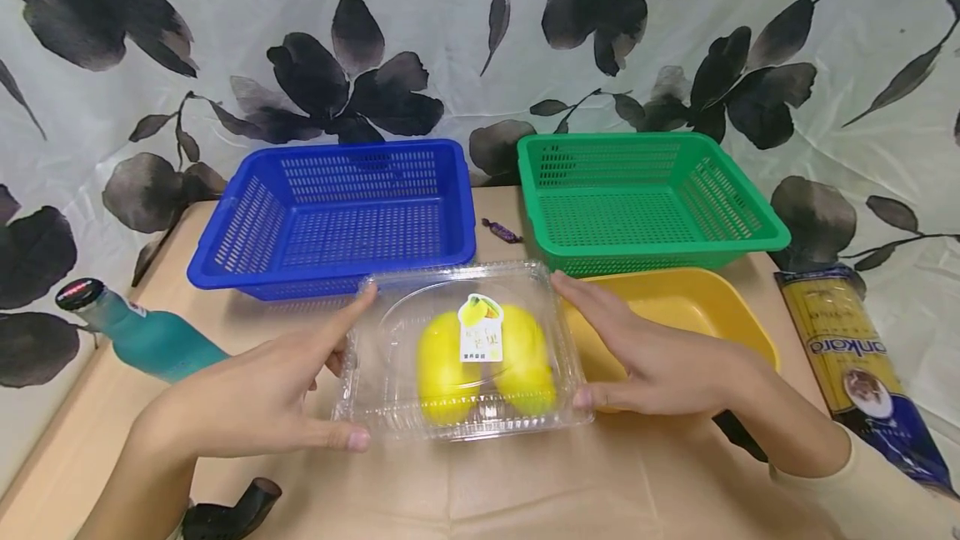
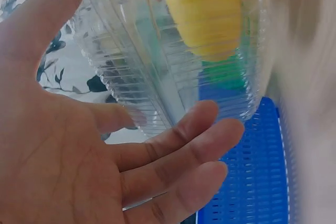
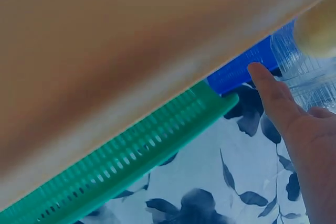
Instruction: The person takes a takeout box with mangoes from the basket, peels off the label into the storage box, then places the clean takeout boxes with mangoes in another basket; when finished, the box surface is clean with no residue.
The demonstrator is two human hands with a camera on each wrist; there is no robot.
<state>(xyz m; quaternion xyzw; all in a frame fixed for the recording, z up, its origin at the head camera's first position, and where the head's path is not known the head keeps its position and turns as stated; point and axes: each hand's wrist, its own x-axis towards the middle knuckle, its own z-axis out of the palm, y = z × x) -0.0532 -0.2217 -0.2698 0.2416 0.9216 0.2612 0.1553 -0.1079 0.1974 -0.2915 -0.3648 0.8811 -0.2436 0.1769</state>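
A clear plastic clamshell box (image 1: pixel 390 357) lies between my hands. Two yellow fruits (image 1: pixel 448 369) that look like mangoes show through its lid, which carries a white label (image 1: pixel 481 332) with a fruit picture. At the left end my left hand (image 1: pixel 247 394) spreads thumb and index finger near the corners; its other fingers (image 2: pixel 178 156) stretch out low beside the box in the left wrist view. My right hand (image 1: pixel 667 357) has its straight index finger by the far right corner and its thumb at the right side.
Behind stand a blue basket (image 1: pixel 330 277) and a green basket (image 1: pixel 667 252), with a purple wrapped candy (image 1: pixel 502 231) between. A yellow tray (image 1: pixel 690 298) lies partly under my right hand. A teal bottle (image 1: pixel 153 340) leans at left; a gold-and-blue packet (image 1: pixel 862 365) lies at right.
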